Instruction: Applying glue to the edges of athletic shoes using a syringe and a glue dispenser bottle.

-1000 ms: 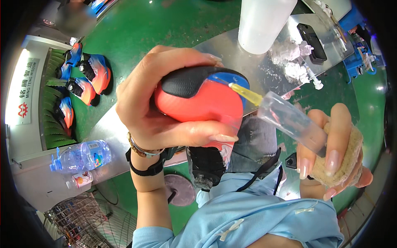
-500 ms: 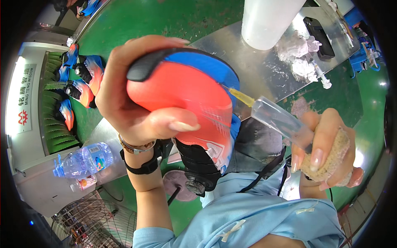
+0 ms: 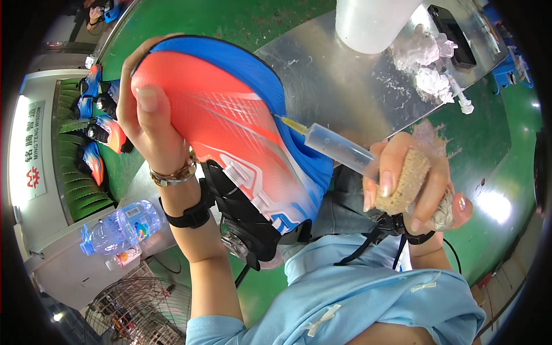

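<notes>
My left hand [image 3: 146,123] is closed around the toe end of a red, blue and black sports shoe [image 3: 201,115], thumb pressed on its red upper. The shoe is tilted, with its side toward me and its black collar and round dial low near my forearm. In my right hand [image 3: 402,178] is a clear syringe [image 3: 339,148] with a yellow needle tip. That tip is at the seam between the red upper and the blue sole edge. The same hand also grips a tan sponge-like block [image 3: 404,181] and a crumpled whitish cloth [image 3: 443,211].
A metal table [image 3: 322,75] bears a white bucket [image 3: 374,23], crumpled white tissue [image 3: 434,83], another syringe [image 3: 458,95] and a black phone-like device [image 3: 451,37]. At left, more shoes [image 3: 109,132] stand on a green-slatted rack [image 3: 86,190], near a plastic bottle [image 3: 123,227] and a wire-caged fan [image 3: 135,310].
My left hand has turned the shoe, bringing more of its side into view. My right hand has moved left with the syringe, its tip now further along the seam toward the heel.
</notes>
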`<move>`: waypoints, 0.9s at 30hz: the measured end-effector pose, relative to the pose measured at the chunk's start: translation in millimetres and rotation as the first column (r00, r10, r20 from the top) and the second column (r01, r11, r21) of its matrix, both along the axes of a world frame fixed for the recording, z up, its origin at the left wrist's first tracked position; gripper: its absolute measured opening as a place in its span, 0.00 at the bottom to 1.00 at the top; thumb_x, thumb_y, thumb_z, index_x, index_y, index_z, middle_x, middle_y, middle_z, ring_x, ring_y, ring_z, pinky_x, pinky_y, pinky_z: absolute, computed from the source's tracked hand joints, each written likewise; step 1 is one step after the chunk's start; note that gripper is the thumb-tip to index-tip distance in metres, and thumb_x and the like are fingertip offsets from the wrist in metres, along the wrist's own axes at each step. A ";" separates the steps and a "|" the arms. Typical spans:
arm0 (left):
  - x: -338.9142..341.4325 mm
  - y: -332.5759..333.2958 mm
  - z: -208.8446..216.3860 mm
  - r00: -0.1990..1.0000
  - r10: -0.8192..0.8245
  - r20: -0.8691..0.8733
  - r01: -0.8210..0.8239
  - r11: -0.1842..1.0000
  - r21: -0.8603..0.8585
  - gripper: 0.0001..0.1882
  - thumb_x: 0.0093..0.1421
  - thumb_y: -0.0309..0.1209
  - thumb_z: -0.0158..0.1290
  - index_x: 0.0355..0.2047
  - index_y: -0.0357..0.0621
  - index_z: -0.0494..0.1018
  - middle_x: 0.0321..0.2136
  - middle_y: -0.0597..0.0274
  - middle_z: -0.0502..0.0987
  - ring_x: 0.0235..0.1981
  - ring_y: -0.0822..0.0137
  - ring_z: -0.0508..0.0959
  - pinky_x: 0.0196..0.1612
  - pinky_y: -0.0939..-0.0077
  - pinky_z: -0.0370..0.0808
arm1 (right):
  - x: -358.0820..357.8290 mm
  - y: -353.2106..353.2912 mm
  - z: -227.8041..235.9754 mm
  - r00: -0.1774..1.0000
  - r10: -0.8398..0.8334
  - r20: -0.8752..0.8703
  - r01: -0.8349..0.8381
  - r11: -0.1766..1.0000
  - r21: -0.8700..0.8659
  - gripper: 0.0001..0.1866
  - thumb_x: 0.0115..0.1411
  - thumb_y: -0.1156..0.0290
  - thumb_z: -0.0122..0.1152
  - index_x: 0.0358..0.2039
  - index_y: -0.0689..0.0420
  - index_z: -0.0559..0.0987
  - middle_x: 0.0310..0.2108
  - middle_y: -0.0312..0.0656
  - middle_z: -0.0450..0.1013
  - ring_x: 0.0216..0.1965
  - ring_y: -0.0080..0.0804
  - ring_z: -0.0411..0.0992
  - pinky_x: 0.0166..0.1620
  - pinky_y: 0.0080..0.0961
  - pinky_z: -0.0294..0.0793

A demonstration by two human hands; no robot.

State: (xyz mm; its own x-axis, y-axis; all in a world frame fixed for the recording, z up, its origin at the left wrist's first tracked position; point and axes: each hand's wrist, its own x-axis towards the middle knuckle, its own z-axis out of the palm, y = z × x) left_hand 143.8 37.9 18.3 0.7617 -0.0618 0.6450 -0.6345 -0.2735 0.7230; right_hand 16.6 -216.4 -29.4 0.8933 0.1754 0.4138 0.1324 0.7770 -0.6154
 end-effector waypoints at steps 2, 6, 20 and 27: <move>3.2 1.5 -3.3 0.999 0.037 -0.014 -0.037 0.999 -0.009 0.27 0.57 0.50 0.51 0.36 0.34 0.65 0.33 0.58 0.69 0.35 0.70 0.68 0.39 0.77 0.66 | -2.4 0.0 -4.4 0.998 0.033 -0.045 -0.034 0.999 -0.024 0.29 0.56 0.44 0.46 0.15 0.58 0.77 0.38 0.63 0.64 0.33 0.49 0.70 0.40 0.37 0.70; 7.7 6.0 -9.6 0.990 0.125 -0.060 -0.128 0.991 -0.041 0.23 0.60 0.49 0.49 0.32 0.37 0.64 0.30 0.63 0.66 0.32 0.73 0.65 0.37 0.79 0.63 | -12.9 2.1 -10.2 0.989 0.062 -0.135 -0.070 0.996 -0.051 0.30 0.57 0.44 0.44 0.16 0.58 0.77 0.38 0.64 0.65 0.36 0.49 0.69 0.43 0.38 0.67; 20.3 20.6 -29.4 0.916 0.339 -0.216 -0.367 0.924 -0.107 0.19 0.65 0.45 0.47 0.22 0.47 0.66 0.23 0.77 0.59 0.27 0.81 0.57 0.31 0.85 0.57 | -50.0 -23.1 -19.4 0.940 0.059 -0.337 -0.113 0.983 -0.142 0.34 0.59 0.41 0.37 0.15 0.58 0.76 0.39 0.66 0.66 0.36 0.49 0.69 0.44 0.39 0.66; 23.0 40.8 -41.8 0.881 0.379 -0.282 -0.409 0.911 -0.052 0.16 0.65 0.44 0.46 0.34 0.42 0.70 0.32 0.73 0.67 0.35 0.80 0.64 0.39 0.85 0.62 | -54.3 -28.7 -27.6 0.948 0.056 -0.314 -0.106 0.984 -0.143 0.35 0.60 0.41 0.33 0.16 0.58 0.76 0.41 0.67 0.65 0.37 0.50 0.68 0.45 0.41 0.66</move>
State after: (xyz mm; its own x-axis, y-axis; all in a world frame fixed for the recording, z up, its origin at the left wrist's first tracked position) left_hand 166.8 78.6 -23.5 0.8494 0.3363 0.4068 -0.2762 -0.3736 0.8855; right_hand -37.7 -245.1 -57.0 0.9527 0.2926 0.0823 -0.1421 0.6680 -0.7305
